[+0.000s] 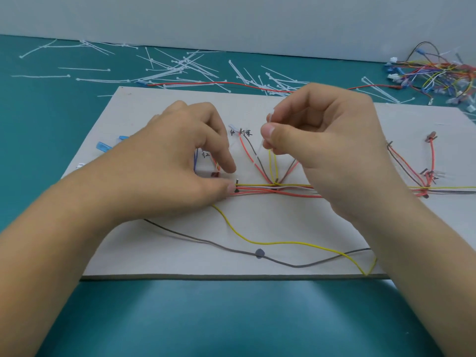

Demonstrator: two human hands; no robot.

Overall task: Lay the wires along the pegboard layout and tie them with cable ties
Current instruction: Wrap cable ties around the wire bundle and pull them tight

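A pale board [283, 228] lies on the teal table with red, yellow and grey wires laid along it. The main wire bundle [262, 189] runs left to right across its middle, with branches fanning up at the centre and at the right [412, 171]. My left hand [180, 161] pinches the left end of the bundle between thumb and forefinger, beside a small black peg [236, 181]. My right hand [329, 140] hovers above the central branch and pinches a thin white cable tie [261, 146]. A loose yellow wire [283, 243] and a grey wire [231, 249] trail across the board's front.
Several white cable ties [185, 65] lie scattered on the table behind the board. A tangle of coloured wires with connectors [438, 73] sits at the back right. A long red wire [231, 84] lies along the board's far edge. Blue connectors [103, 146] rest at the board's left.
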